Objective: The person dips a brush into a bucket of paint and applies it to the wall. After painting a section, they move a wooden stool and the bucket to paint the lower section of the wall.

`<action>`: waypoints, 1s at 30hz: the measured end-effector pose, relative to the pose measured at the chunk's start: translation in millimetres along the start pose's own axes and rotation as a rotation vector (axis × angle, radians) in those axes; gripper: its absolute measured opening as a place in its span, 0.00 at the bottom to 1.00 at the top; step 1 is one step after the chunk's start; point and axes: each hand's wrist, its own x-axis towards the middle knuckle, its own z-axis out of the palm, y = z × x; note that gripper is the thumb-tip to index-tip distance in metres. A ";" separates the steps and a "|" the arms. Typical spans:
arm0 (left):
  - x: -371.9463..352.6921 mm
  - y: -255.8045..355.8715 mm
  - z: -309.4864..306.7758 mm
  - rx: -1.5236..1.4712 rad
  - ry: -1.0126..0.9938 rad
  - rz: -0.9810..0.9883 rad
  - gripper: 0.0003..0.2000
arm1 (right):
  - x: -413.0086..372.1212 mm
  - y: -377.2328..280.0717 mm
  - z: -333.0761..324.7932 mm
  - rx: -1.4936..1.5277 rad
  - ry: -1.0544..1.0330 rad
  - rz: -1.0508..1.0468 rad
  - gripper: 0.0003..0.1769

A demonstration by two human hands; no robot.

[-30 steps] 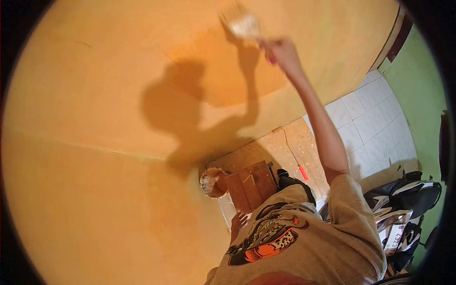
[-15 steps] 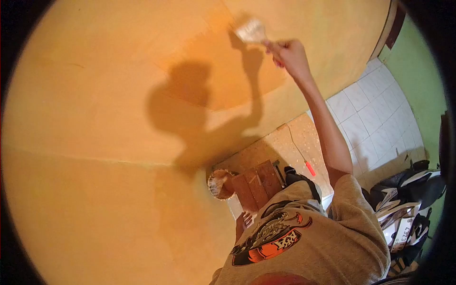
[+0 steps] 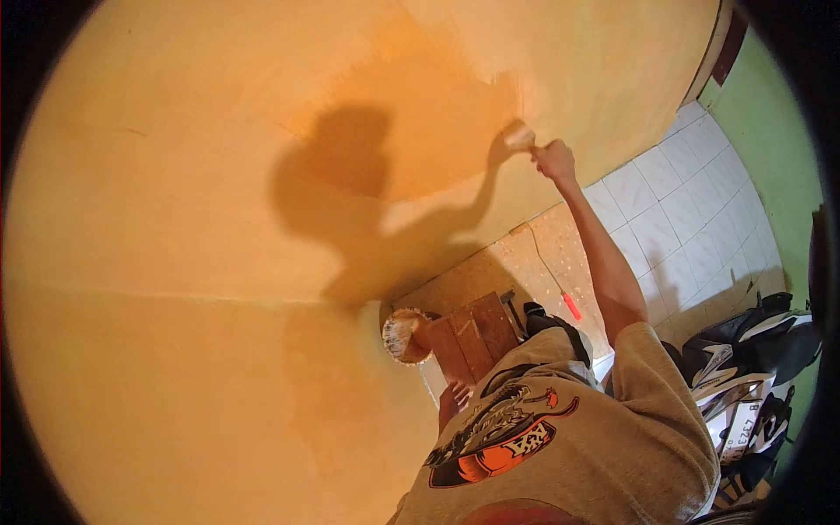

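My right hand (image 3: 555, 163) is closed round the handle of a paintbrush (image 3: 519, 136), whose pale bristles are at the orange wall (image 3: 192, 175), by the right edge of a darker orange painted patch (image 3: 437, 114). Low in the view, my left hand (image 3: 456, 398) has its fingers spread at the edge of a brown wooden board (image 3: 464, 346), with nothing visible in it. Just left of the board sits a round paint container (image 3: 407, 337) with paint-smeared insides.
A tool with a red handle (image 3: 571, 306) and long thin rod lies on the speckled floor. White tiles (image 3: 656, 192) extend to a green wall (image 3: 770, 122) at the right. A motorcycle (image 3: 744, 376) stands at the lower right. My shadow falls on the orange wall.
My right hand and the paintbrush have moved down and to the right along the wall. The painted patch now shows fresh strokes at its right edge. My left hand has shifted slightly.
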 end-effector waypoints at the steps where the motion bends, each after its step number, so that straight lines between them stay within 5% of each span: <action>1: 4.9 0.2 -15.7 -0.034 -0.168 -0.013 0.31 | 9.1 -9.6 -4.9 -0.016 0.054 -0.103 0.23; 4: -1.0 -2.7 -14.2 0.030 -0.103 -0.023 0.34 | -13.5 -95.1 -60.0 0.120 0.128 -0.273 0.24; 5: -13.4 2.0 -2.3 0.057 -0.004 -0.037 0.25 | -25.1 -117.8 -76.7 0.208 0.132 -0.333 0.24; 7: -15.0 3.4 3.6 0.088 0.009 -0.027 0.26 | -51.9 -155.0 -106.4 0.455 0.074 -0.460 0.24; 11: -18.1 3.8 12.5 0.106 -0.018 -0.002 0.28 | -55.6 -170.2 -110.5 0.735 -0.021 -0.491 0.22; 17: -34.7 8.9 39.2 0.021 -0.086 0.167 0.28 | 8.3 -7.7 -7.6 0.447 -0.024 -0.094 0.20; 21: -27.5 6.2 34.9 0.058 -0.026 0.094 0.28 | 8.2 6.6 -11.0 0.095 0.018 0.102 0.21; 28: -37.7 4.1 23.8 0.130 -0.073 0.067 0.28 | -41.4 -136.0 -108.3 0.431 0.081 -0.342 0.23; 30: -15.6 2.7 14.4 0.169 -0.063 0.016 0.28 | -47.2 -147.1 -107.6 0.840 -0.041 -0.476 0.23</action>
